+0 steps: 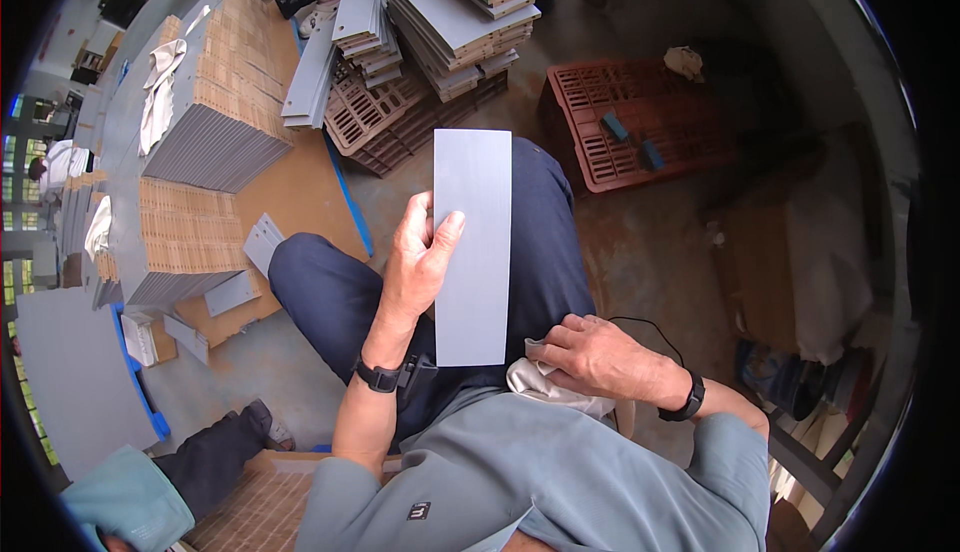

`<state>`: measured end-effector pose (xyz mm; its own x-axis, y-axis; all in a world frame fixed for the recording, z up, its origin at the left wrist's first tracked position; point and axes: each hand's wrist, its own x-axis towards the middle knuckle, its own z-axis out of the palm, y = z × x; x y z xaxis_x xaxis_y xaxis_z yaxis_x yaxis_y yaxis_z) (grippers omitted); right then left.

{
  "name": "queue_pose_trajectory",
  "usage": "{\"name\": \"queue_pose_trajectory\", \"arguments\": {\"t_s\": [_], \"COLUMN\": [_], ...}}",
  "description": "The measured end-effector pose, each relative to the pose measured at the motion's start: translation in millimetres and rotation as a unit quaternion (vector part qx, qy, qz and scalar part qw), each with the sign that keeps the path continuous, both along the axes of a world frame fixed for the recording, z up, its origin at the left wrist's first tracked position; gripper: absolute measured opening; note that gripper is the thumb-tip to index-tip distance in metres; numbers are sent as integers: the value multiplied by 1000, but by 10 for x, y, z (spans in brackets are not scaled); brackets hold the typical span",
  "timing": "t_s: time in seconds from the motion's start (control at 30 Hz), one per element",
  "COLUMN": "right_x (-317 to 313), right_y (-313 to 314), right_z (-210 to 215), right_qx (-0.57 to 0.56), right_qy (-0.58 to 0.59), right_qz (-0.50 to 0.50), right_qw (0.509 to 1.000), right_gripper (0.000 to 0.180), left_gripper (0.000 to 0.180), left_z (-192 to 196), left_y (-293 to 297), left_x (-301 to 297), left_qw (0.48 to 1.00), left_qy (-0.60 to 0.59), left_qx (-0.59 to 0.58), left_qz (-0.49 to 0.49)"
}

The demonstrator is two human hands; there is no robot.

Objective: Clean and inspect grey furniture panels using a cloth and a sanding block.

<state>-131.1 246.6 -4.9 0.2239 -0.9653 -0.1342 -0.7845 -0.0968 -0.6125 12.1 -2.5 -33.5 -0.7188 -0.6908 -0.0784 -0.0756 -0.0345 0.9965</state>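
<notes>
The left hand (420, 257) is gripping a flat, smooth grey rectangular panel (472, 247) upright; the right hand (590, 352) fingers are closing on a crumpled white cloth (540, 382)

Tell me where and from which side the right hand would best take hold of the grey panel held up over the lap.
Probably the lower right long edge of the grey panel, approached from the right. The panel is flat, thin and upright; the left hand already pinches its left edge at mid height, so the right edge is bare. The right hand rests on a white cloth just below that corner.
</notes>
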Motion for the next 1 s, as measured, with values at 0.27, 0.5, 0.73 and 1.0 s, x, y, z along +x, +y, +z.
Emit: {"name": "queue_pose_trajectory", "arguments": {"t_s": [0.27,0.5,0.73,1.0], "right_x": [94,-352,-106,-953], "right_y": [95,-96,-826,-1368], "right_z": [93,543,307,228], "right_qx": [39,11,-231,-360], "right_qy": [-79,-157,-55,33], "right_qz": [-8,-176,-242,-391], "right_qw": [996,972,941,846], "right_gripper": [39,38,48,31], "left_gripper": [37,39,41,36], "left_z": [54,150,77,154], "left_y": [125,245,317,280], "left_x": [43,6,-61,-25], "left_qw": [992,991,982,988], "left_qy": [-36,-76,-60,-90], "left_qx": [-117,-110,-177,-123], "left_qz": [8,-27,-34,-29]}}
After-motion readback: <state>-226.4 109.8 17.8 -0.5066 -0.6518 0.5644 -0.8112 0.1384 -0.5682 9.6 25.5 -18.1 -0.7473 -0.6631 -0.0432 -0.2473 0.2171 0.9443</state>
